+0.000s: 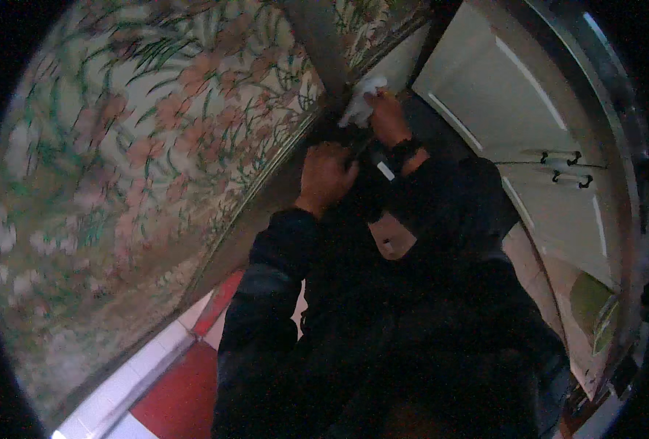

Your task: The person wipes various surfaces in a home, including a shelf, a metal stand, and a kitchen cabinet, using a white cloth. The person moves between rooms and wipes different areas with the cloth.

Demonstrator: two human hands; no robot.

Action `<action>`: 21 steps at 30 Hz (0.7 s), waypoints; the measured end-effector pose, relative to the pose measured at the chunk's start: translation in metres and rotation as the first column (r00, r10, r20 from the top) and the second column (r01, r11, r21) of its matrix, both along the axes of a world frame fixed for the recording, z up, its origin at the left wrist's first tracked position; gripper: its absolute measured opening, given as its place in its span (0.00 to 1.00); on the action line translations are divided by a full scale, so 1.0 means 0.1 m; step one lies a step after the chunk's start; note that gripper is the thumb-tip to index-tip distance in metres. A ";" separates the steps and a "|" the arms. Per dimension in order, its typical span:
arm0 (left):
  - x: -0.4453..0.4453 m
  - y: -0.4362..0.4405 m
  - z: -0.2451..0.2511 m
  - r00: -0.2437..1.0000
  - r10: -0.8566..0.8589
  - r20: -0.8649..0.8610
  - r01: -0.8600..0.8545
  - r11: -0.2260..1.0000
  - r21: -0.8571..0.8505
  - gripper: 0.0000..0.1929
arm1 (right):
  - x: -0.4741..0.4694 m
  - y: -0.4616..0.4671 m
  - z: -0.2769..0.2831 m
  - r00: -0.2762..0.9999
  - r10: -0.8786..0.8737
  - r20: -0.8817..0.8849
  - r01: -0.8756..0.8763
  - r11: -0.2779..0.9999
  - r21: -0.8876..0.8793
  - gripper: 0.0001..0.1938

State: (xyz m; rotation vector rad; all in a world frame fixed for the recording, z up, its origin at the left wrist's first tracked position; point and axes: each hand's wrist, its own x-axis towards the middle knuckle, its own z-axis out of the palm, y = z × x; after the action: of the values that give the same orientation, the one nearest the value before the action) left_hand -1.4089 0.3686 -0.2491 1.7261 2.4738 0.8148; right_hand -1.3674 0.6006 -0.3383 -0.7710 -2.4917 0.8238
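Observation:
My right hand point(390, 115) is shut on a crumpled white cloth or tissue point(361, 101), near the corner where a floral-patterned surface meets a pale panel. A dark band circles that wrist. Lower and to the left, my left hand point(327, 173) is bent over something dark beside the brown border of the floral surface. Its fingertips are lost in shadow, so I cannot tell whether it grips anything. Between my forearms shows a small white strip point(385, 170); what it belongs to is too dark to make out.
The large floral-patterned surface point(154, 137) rises along the left. At the right stand cream cabinet doors point(500, 82) with dark-ended metal handles point(561, 158). Red floor tiles point(181, 389) and a white tiled ledge point(132, 378) lie at lower left. A green item point(593, 304) is at far right.

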 end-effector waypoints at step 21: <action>0.71 -1.02 0.19 0.030 -0.221 0.975 -0.647 0.739 0.187 0.25 | 0.50 -1.80 1.46 0.442 0.893 0.083 -0.892 0.448 -0.067 0.13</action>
State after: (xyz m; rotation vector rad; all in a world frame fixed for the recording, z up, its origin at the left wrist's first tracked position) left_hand -1.3380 0.2665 -0.2299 0.1305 1.3420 2.0925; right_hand -1.3176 0.4202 -0.1922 0.6974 -2.9244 1.1160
